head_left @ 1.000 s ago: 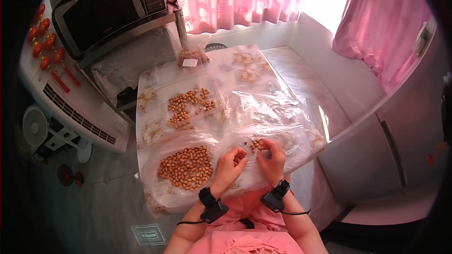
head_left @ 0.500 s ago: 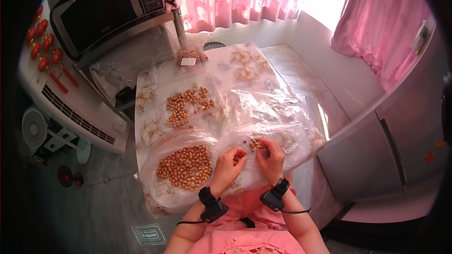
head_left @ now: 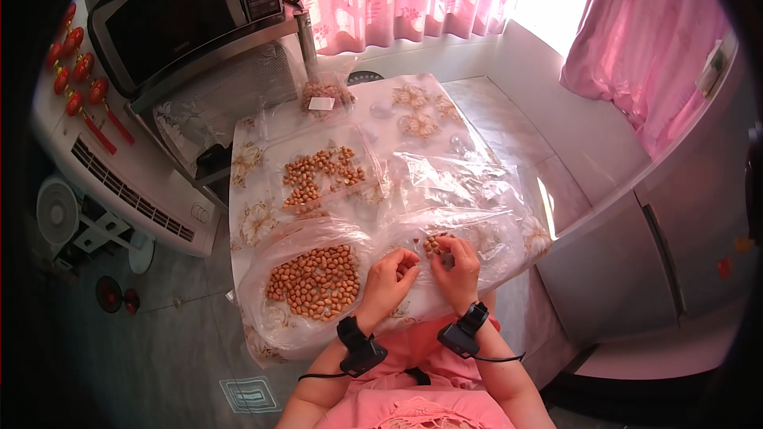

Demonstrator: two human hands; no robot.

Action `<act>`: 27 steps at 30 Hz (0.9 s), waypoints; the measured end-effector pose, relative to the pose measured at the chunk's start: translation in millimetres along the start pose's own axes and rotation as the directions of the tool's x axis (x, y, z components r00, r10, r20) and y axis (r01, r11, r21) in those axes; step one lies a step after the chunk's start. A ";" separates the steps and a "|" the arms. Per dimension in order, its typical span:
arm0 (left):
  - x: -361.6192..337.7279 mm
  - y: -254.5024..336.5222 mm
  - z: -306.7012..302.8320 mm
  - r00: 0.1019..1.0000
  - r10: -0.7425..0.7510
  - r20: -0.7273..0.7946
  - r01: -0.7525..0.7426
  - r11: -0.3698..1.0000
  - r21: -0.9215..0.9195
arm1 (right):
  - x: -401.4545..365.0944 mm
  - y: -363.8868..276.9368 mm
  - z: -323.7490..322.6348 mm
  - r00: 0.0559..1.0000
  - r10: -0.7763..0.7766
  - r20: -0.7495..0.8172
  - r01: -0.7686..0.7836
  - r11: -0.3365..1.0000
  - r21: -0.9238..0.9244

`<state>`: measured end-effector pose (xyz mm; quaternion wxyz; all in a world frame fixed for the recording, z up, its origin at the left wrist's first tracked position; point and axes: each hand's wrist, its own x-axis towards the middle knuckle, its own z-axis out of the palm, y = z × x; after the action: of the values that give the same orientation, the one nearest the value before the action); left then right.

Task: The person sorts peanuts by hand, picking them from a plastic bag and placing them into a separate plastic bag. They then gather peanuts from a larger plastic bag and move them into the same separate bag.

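Observation:
My left hand [head_left: 390, 277] is over the table between two clear plastic bags, its fingers curled together; whatever they hold is too small to tell. Close to its right, my right hand [head_left: 457, 272] has thumb and fingers drawn together at a few brown nuts [head_left: 433, 245] on the right-hand plastic bag [head_left: 490, 245]. Whether a nut is pinched there cannot be made out. Left of my hands lies an open plastic bag [head_left: 262, 286] with a large heap of brown nuts [head_left: 314, 282]. Behind it more nuts [head_left: 302, 179] are spread on clear plastic.
The table [head_left: 405, 87] has a flowered cover. A tied bag of nuts with a white label [head_left: 321, 103] stands at its back. A microwave [head_left: 175, 24] on a metal rack is at the back left, a grey cabinet [head_left: 604, 270] at the right.
The fingers of my right hand have shifted slightly at the small nuts. My left hand stays nearly in place. The view has moved a little.

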<state>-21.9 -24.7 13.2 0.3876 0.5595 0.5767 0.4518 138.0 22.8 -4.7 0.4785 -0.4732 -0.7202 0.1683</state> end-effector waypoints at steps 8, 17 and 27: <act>-0.2 1.8 -1.0 1.000 -0.005 0.004 0.005 1.000 0.004 | 0.4 -0.1 1.2 1.000 -0.028 0.005 0.028 0.998 -0.065; -0.3 0.1 -0.1 1.000 -0.020 0.014 0.020 1.000 0.000 | 2.5 -3.5 -1.9 0.999 -0.052 0.008 0.052 0.997 -0.063; 0.2 0.5 -0.6 1.000 -0.022 0.016 0.021 1.000 0.011 | 3.4 -4.1 -2.2 0.998 -0.055 0.019 0.056 0.997 -0.054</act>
<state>-22.4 -24.6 13.8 0.3941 0.5588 0.5819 0.4402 137.4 23.1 1.0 0.4635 -0.4644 -0.7417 0.1396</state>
